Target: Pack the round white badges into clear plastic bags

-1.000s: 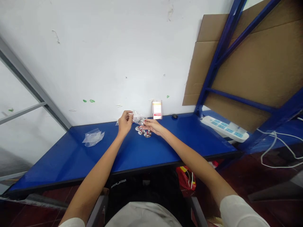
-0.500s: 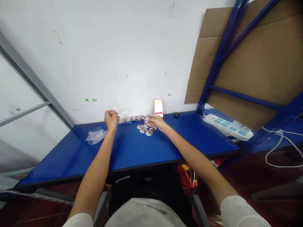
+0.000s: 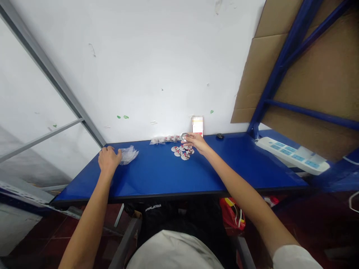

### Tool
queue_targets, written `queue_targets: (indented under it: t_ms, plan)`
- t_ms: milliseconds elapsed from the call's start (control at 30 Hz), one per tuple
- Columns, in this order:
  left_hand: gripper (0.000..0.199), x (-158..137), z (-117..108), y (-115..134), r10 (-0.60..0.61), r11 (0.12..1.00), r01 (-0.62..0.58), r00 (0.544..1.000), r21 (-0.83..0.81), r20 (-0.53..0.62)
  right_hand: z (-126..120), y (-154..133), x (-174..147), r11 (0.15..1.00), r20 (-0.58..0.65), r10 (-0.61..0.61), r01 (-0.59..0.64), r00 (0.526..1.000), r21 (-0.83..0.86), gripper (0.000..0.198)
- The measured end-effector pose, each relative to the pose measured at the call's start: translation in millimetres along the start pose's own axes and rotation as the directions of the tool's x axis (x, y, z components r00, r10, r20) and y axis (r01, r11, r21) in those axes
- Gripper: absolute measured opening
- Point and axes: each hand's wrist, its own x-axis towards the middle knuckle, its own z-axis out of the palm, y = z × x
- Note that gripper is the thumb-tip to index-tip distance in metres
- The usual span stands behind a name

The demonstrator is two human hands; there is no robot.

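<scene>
My right hand [image 3: 196, 142] pinches a round button badge [image 3: 183, 136], its silvery back and rim showing, above a cluster of printed round badges [image 3: 185, 156] on the blue table. At the left, my left hand [image 3: 109, 159] is down at the table with its thumb spread from the curved fingers. Nothing shows in it. Its thumb is right beside a loose pile of clear plastic bags [image 3: 129, 154]; whether it touches them I cannot tell. Along the wall runs a row of small bagged badges [image 3: 165, 139].
A phone with a lit screen [image 3: 198, 126] leans against the wall behind my right hand. To its right lies a small black object [image 3: 220, 136]. A white power strip [image 3: 291, 154] sits at the table's right end, beside a blue metal frame [image 3: 276, 80].
My left hand has moved from the bagged row, where it was at a clear bag, left to the plastic pile. The right hand still holds the badge. The view has turned slightly left.
</scene>
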Motion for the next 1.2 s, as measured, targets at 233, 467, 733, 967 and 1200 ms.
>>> queue_targets:
  t_ms: [233, 467, 733, 967, 1200]
  plan:
    - [0.034, 11.0, -12.4, 64.7, 0.238, 0.941, -0.246, 0.969, -0.231, -0.060, -2.3, 5.0, 1.9, 0.997, -0.033, 0.006, -0.008, 0.999, -0.082, 0.018]
    - [0.030, -31.9, 11.1, 202.9, 0.701, 0.405, -0.325, 0.710, -0.854, 0.062, -3.1, 15.0, 5.2, 0.980, 0.014, -0.035, 0.037, 0.999, -0.197, 0.025]
    - [0.031, -41.9, 35.1, 256.2, 0.826, 0.260, -0.530, 0.555, -0.807, -0.099, -7.1, 7.9, 2.8, 0.972, 0.122, -0.022, 0.050, 0.992, -0.229, 0.033]
    - [0.022, -50.7, 53.7, 248.4, 0.714, 0.210, -0.493, 0.667, -0.844, -0.212, -12.1, 1.4, -2.0, 0.971, 0.191, 0.106, -0.061, 0.976, -0.231, 0.029]
    - [0.022, -35.2, 48.3, 235.6, 0.637, 0.321, -0.415, 0.759, -0.851, -0.130, -11.5, -3.4, 0.0, 0.989, 0.134, 0.126, -0.135, 0.983, 0.058, 0.013]
